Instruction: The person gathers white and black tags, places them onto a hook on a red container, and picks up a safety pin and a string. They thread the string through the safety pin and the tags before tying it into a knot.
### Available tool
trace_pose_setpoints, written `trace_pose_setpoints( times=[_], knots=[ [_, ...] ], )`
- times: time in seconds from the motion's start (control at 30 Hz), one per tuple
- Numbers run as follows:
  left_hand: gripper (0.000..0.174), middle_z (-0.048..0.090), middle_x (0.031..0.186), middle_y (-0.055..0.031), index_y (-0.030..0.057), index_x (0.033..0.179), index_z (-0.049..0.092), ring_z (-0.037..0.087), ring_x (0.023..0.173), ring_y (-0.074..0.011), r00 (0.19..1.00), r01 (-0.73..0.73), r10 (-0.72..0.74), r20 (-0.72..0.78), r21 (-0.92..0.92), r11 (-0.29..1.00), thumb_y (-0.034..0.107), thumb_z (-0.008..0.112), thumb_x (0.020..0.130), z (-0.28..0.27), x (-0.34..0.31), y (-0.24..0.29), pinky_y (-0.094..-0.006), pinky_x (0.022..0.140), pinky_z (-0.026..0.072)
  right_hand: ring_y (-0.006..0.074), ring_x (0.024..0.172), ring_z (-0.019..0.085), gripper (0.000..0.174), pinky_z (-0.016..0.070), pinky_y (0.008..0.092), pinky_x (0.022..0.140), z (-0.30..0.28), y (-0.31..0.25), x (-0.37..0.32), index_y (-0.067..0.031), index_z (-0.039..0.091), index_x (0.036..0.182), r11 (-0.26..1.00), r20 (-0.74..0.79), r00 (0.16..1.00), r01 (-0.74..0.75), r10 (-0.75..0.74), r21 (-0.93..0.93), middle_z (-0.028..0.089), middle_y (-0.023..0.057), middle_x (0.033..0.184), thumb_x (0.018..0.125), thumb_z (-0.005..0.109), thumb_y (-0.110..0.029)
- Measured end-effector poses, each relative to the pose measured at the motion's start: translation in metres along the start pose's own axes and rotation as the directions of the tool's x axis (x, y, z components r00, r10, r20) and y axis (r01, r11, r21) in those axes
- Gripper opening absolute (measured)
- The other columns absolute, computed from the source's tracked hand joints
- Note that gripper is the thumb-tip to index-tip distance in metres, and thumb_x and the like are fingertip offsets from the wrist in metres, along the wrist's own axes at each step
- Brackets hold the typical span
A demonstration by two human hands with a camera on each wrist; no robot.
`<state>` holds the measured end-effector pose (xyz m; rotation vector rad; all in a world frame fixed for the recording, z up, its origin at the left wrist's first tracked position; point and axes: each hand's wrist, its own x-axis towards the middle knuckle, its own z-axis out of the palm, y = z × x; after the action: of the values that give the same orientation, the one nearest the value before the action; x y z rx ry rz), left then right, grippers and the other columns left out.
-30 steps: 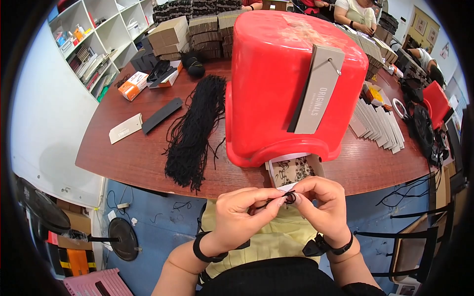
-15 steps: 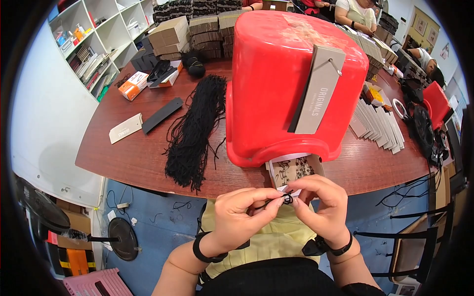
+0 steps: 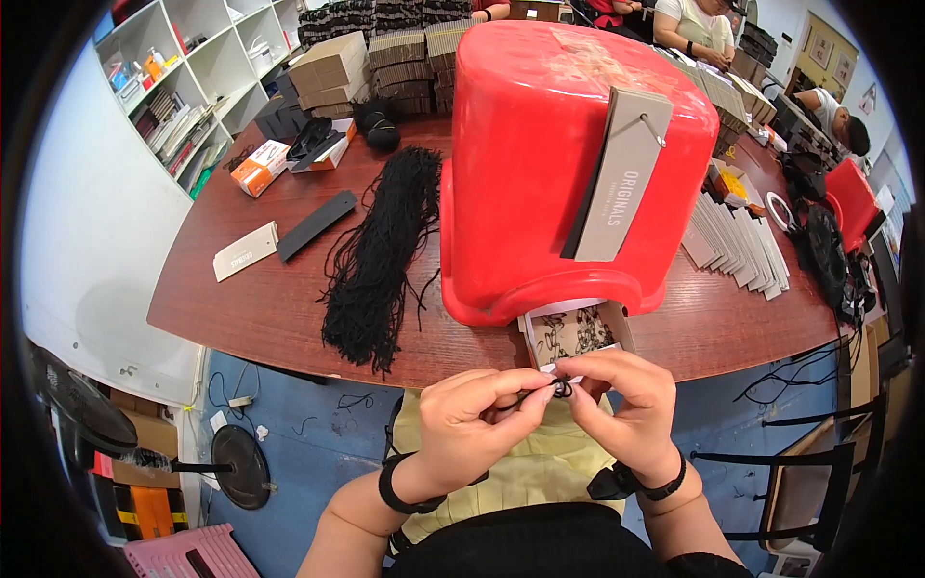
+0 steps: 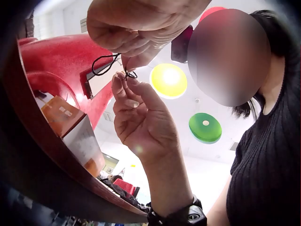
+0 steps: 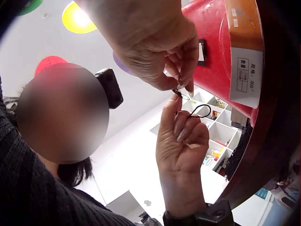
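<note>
In front of the table edge, my left hand pinches a thin black cord between thumb and index finger. My right hand pinches the small knotted part of the same cord from the other side, fingertips almost meeting the left ones. The right wrist view shows a loop of the cord standing out by the left fingers and a small thin pin at the fingertips. Just beyond my hands, an open box of small dark pins sits under the red tub's rim.
An upturned red plastic tub with hang tags fixed to it stands over the box. Left of it lie a bundle of black cords, a beige tag and a black tag. Fanned tags lie to the right.
My right fingertips parted a little from the cord, then came back in against it. The cord's small loops have shifted slightly; the left hand stays nearly still.
</note>
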<state>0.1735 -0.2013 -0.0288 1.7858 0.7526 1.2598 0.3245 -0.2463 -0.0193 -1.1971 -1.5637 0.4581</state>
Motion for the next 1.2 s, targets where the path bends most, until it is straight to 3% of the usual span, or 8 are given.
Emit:
trace_pose_setpoints(
  times=[0.47, 0.77, 0.83, 1.03, 1.2],
  knots=[
    [0.017, 0.044, 0.049, -0.0006, 0.0004, 0.08, 0.064, 0.037, 0.042, -0.0047, 1.0, 0.02, -0.02, -0.002, 0.018, 1.0, -0.001, 0.066, 0.064, 0.0, 0.0, 0.001, -0.0196, 0.039, 0.0306, 0.0081, 0.05, 0.053, 0.015, 0.0428, 0.0191, 0.045, 0.001, -0.003, 0.0, 0.0, 0.061, 0.084, 1.0, -0.003, 1.0, -0.028, 0.028, 0.0, 0.06, 0.0068, 0.07, 0.068, 0.061, 0.001],
    [0.02, 0.031, 0.042, 0.0031, 0.0045, 0.084, 0.065, 0.029, 0.038, -0.0039, 0.998, -0.06, 0.056, 0.041, 0.103, 0.993, 0.003, 0.068, 0.064, -0.003, 0.002, 0.004, -0.0205, 0.036, 0.0234, 0.0081, 0.049, 0.052, 0.01, 0.0417, 0.0196, 0.045, -0.002, -0.004, 0.0, -0.0003, 0.061, 0.079, 1.0, 0.029, 1.0, -0.007, 0.007, 0.007, 0.059, 0.0062, 0.065, 0.07, 0.06, 0.001],
    [0.021, 0.033, 0.041, 0.0025, 0.0041, 0.086, 0.065, 0.029, 0.037, -0.0031, 0.996, 0.07, -0.073, 0.046, 0.068, 0.995, 0.005, 0.068, 0.066, -0.004, 0.0, 0.005, -0.0201, 0.036, 0.0225, 0.008, 0.049, 0.052, 0.009, 0.0416, 0.0196, 0.045, -0.003, -0.004, -0.001, -0.0006, 0.061, 0.078, 0.999, 0.04, 0.999, -0.024, 0.022, 0.029, 0.058, 0.0059, 0.064, 0.069, 0.06, 0.001],
    [0.017, 0.049, 0.048, -0.0005, 0.0025, 0.091, 0.063, 0.039, 0.042, -0.0009, 0.982, 0.11, -0.11, 0.151, 0.008, 0.994, 0.003, 0.061, 0.074, -0.009, -0.001, 0.011, -0.0178, 0.039, 0.0305, 0.0084, 0.048, 0.052, 0.008, 0.0417, 0.0198, 0.045, -0.006, -0.004, -0.001, -0.0007, 0.06, 0.075, 1.0, 0.042, 0.999, -0.023, 0.022, 0.014, 0.058, 0.0055, 0.062, 0.068, 0.06, 0.001],
    [0.018, 0.053, 0.053, -0.0018, 0.0032, 0.095, 0.062, 0.043, 0.046, -0.0021, 0.95, 0.188, -0.173, 0.262, -0.035, 0.981, 0.003, 0.056, 0.077, -0.013, -0.002, 0.014, -0.0177, 0.043, 0.0353, 0.009, 0.048, 0.052, 0.008, 0.042, 0.0199, 0.044, -0.009, -0.005, -0.001, -0.0008, 0.059, 0.074, 1.0, 0.009, 1.0, 0.003, -0.002, -0.017, 0.057, 0.0057, 0.061, 0.066, 0.061, 0.001]
  ],
)
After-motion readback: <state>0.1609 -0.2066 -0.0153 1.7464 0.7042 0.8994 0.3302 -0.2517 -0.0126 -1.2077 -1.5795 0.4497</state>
